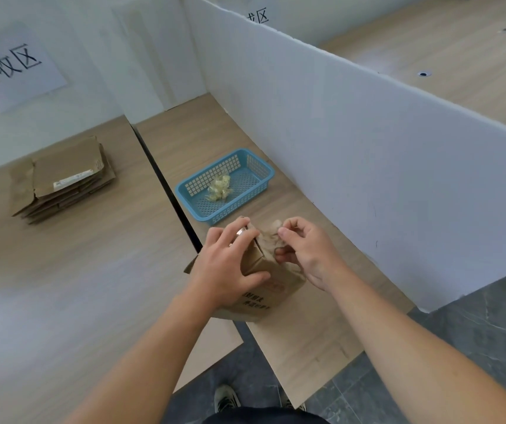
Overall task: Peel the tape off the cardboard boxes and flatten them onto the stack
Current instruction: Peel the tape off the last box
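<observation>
Cardboard box (282,273) sits on the right-hand tabletop (306,338), near its front edge and just this side of the blue basket (233,209). You have it tipped so that its taped end faces away from you, which puts the seam under your fingertips.

Your left hand (227,264) serves as the clamp. Its fingers are spread and draped over the top edge, and the thumb presses the near face, so the box cannot slide as you pull. Your right hand (306,255) does the peeling: thumb and forefinger pinch a crumpled strip of clear tape (271,235) at the top of the box, the other fingers curled below. By my reading the tape is partly lifted and the box is not yet flattened.

The basket stands within easy reach, apparently so that waste goes straight in; 1 wad of peeled tape (219,186) already lies there. The stack of flattened boxes (65,179) rests well apart on the left tabletop (92,270), under a paper sign (10,65) on the wall.

The 2 tabletops are pale wood laminate, split by a dark gap (160,175). A white partition (352,133) fences the right side, with more table beyond it. Grey stone-look floor (490,325) shows below, and your shoe (227,399) at the bottom.
</observation>
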